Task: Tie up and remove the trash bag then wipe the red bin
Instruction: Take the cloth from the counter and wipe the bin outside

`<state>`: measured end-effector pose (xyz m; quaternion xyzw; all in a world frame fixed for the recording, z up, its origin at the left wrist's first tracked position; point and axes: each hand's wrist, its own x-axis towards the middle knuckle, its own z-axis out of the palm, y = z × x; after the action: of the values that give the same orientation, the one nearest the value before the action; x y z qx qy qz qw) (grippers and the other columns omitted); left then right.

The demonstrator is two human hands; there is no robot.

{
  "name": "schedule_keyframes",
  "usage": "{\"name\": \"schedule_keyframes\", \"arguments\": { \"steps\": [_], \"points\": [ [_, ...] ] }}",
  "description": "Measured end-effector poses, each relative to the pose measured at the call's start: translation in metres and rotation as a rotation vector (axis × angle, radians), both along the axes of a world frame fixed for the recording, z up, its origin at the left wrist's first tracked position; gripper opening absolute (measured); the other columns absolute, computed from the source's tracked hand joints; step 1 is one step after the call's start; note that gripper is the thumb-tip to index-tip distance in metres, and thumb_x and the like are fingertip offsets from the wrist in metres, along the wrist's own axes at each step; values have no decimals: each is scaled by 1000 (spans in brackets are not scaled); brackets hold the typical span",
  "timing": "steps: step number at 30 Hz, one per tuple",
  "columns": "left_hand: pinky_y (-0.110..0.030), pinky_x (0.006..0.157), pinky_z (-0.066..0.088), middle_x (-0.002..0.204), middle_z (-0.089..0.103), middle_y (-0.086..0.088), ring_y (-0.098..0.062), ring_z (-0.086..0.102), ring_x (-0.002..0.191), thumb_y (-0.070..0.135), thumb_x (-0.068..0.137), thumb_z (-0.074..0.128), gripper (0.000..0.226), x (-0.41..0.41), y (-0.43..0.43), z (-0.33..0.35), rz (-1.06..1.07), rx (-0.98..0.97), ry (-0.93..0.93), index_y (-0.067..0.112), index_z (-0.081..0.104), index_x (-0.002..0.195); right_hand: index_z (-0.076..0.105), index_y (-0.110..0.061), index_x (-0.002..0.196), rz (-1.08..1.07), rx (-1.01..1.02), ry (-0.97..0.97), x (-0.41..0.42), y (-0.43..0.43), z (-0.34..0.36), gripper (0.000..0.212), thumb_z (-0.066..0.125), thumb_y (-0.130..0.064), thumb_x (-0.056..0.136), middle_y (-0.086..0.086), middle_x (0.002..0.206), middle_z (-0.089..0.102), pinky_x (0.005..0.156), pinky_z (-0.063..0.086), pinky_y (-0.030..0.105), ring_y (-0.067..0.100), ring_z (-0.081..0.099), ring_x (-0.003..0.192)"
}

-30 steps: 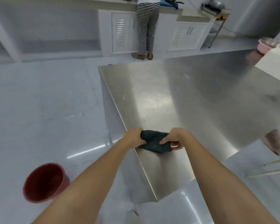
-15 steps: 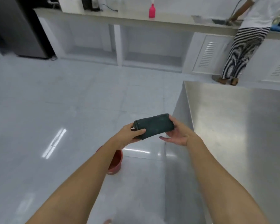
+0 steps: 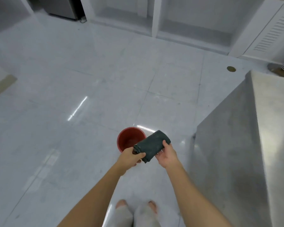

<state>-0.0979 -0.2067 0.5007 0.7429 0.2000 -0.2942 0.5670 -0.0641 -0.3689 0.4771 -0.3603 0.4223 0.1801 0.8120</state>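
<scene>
Carrying the folded dark cloth (image 3: pixel 152 145) off the steel desk (image 3: pixel 252 145) and over the red bin (image 3: pixel 129 140).

A second ago the cloth lay on the desk; now the left hand (image 3: pixel 131 155) pinches its near end and the right hand (image 3: pixel 166 154) cups it beneath. The bin stands on the floor, no bag visible inside, so wiping looks next. No readable writing anywhere.

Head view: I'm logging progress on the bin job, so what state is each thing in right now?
red bin: upright on the floor, no bag visible inside
dark cloth: folded, held over the bin
left hand: pinching the cloth's end
right hand: cupped under the cloth
</scene>
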Motion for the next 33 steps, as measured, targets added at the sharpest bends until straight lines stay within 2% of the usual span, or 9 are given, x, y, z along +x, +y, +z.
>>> {"name": "schedule_keyframes", "arguments": {
  "steps": [4, 8, 12, 15, 19, 22, 27, 30, 33],
  "points": [
    [-27, 78, 52, 98, 67, 4, -13, 64, 87, 42, 94, 52, 26, 24, 6, -94, -192, 202, -12, 20, 54, 107, 54, -5, 127, -28, 23, 109, 52, -2, -86, 44, 53, -38, 97, 17, 124, 64, 83, 55, 46, 33, 65, 102],
    [-34, 90, 43, 124, 59, 1, -22, 56, 112, 45, 90, 53, 41, 50, 26, -255, -612, 747, -191, 24, 46, 125, 67, -10, 107, -33, 92, 21, 101, -16, -222, 48, 56, -53, 89, 15, 93, 75, 60, 60, 42, 34, 73, 74],
    [-43, 114, 19, 149, 37, -2, -24, 27, 140, 41, 92, 51, 63, 60, 42, -406, -906, 1024, -300, 22, 25, 147, 63, -10, 121, -296, 255, -251, 119, -20, -371, 49, 48, -48, 94, 17, 117, 68, 86, 55, 55, 38, 65, 104],
    [-43, 112, 26, 138, 49, -9, -30, 44, 129, 43, 97, 41, 58, 64, 54, -472, -985, 1008, -536, 15, 30, 147, 57, -14, 131, -309, 283, -306, 122, -27, -451, 58, 40, -56, 94, 18, 128, 62, 98, 45, 60, 41, 58, 117],
    [-41, 71, 50, 100, 67, -11, -35, 64, 85, 35, 100, 36, 33, 80, 71, -489, -1030, 1011, -812, 11, 54, 116, 63, -17, 118, -313, 251, -287, 119, -26, -497, 54, 35, -56, 94, 14, 110, 70, 86, 51, 55, 36, 66, 99],
    [-38, 64, 44, 101, 67, -5, -32, 65, 84, 39, 102, 31, 29, 78, 65, -476, -996, 1018, -746, 14, 47, 105, 62, -11, 105, -233, 137, -140, 105, -21, -494, 53, 36, -56, 95, 18, 99, 70, 89, 50, 52, 37, 67, 90],
    [-32, 54, 39, 86, 68, 2, -24, 60, 64, 45, 100, 26, 30, 87, 51, -456, -775, 972, -759, 22, 46, 99, 55, -21, 119, 78, -160, 43, 85, 2, -491, 50, 47, -59, 89, 10, 109, 62, 80, 51, 40, 31, 60, 95],
    [-30, 50, 35, 69, 56, 8, -17, 53, 56, 49, 99, 21, 32, 101, 50, -452, -592, 918, -735, 28, 41, 86, 44, -31, 142, 284, -502, -209, 70, 38, -503, 45, 32, -45, 100, 4, 141, 51, 108, 40, 46, 29, 49, 127],
    [-33, 52, 36, 62, 50, 8, -18, 52, 56, 48, 99, 21, 34, 102, 45, -451, -470, 890, -715, 26, 40, 82, 36, -36, 146, 444, -753, -415, 42, 75, -500, 45, 28, -39, 102, -3, 147, 47, 112, 36, 45, 22, 45, 134]
  ]
}}
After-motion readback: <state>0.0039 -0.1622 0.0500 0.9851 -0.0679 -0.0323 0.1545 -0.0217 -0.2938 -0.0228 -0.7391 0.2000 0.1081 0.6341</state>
